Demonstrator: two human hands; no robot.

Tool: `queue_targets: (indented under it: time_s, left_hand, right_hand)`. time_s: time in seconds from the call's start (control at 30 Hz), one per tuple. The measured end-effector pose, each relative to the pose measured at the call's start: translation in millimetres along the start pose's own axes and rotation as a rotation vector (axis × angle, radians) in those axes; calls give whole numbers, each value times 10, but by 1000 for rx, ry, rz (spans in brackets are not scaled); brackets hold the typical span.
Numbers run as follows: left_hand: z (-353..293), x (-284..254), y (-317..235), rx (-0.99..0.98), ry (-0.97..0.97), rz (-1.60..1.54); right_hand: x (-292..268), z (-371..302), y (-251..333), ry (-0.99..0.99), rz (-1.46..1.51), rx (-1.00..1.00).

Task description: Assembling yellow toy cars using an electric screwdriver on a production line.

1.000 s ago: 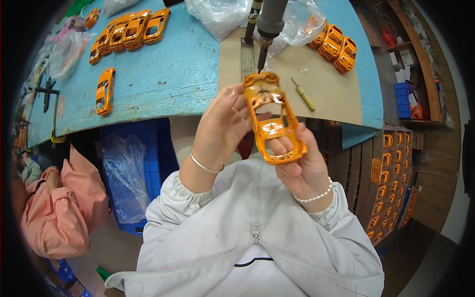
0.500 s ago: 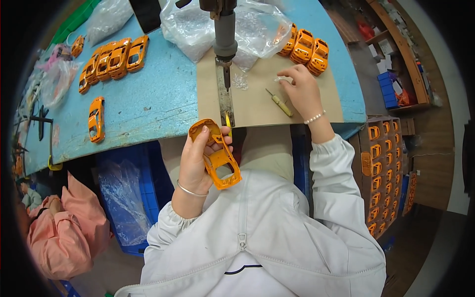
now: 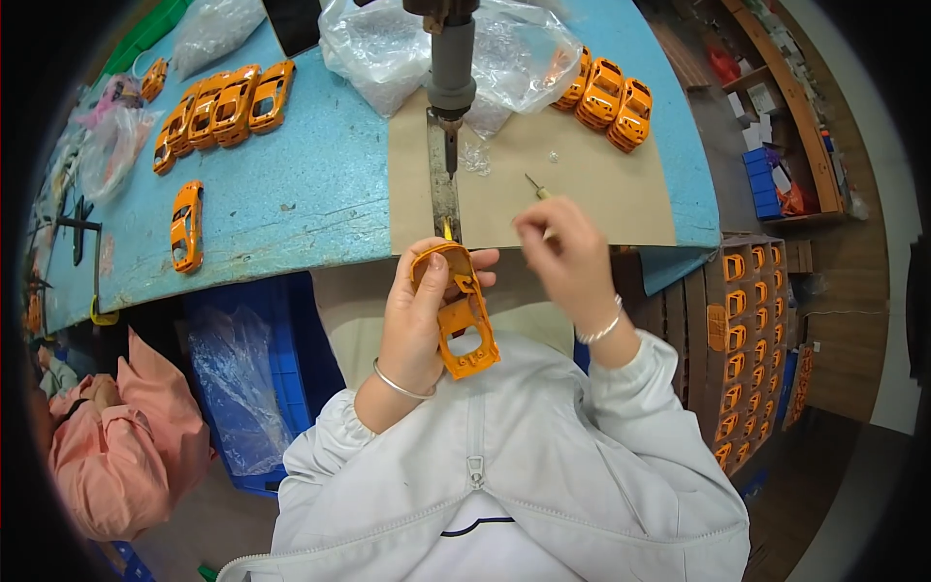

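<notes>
My left hand (image 3: 419, 315) grips an orange toy car body shell (image 3: 465, 325) in front of my jacket, its hollow underside facing up and its window openings showing. To its right is my right hand (image 3: 567, 252), with thumb and fingertips pinched together; what they hold, if anything, is too small or blurred to make out. Just beyond that hand lies a thin-tipped hand tool (image 3: 539, 188), its handle mostly covered. Small clear plastic pieces (image 3: 475, 158) lie in a little pile on the brown board, and one more clear piece (image 3: 554, 156) lies apart.
A press-like machine head (image 3: 452, 87) hangs over a metal strip (image 3: 443, 194). Clear plastic bags (image 3: 378, 58) lie behind it. Orange car shells stand in groups at left (image 3: 233, 105) and right (image 3: 630, 114). More fill a rack (image 3: 734, 335). A person in a pink sleeve (image 3: 126, 456) sits at left.
My right hand has drawn back from the far right of the board toward the shell, leaving a clear piece behind. My left hand with the shell has shifted slightly right.
</notes>
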State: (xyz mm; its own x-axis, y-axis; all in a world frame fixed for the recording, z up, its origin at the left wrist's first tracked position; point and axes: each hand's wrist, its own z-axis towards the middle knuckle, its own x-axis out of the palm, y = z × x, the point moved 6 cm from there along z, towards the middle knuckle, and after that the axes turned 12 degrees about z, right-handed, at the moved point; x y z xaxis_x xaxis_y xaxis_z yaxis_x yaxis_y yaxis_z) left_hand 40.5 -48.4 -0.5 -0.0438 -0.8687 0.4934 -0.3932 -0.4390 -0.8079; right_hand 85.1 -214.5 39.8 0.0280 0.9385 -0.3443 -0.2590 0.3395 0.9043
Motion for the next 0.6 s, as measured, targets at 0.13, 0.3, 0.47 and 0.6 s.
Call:
queue_targets:
  time_s: [0.13, 0.3, 0.47, 0.6]
  left_hand:
    - [-20, 110, 36, 25, 29, -9]
    - [-52, 123, 50, -9, -5, -13]
    - [-77, 96, 31, -30, -1, -25]
    - [-68, 4, 36, -117, -47, -89]
  right_hand:
    - [150, -273, 313, -46, -349, -388]
    - [122, -355, 439, -64, -422, -529]
    - [167, -397, 480, 34, -296, -598]
    - [134, -387, 533, 114, -275, -654]
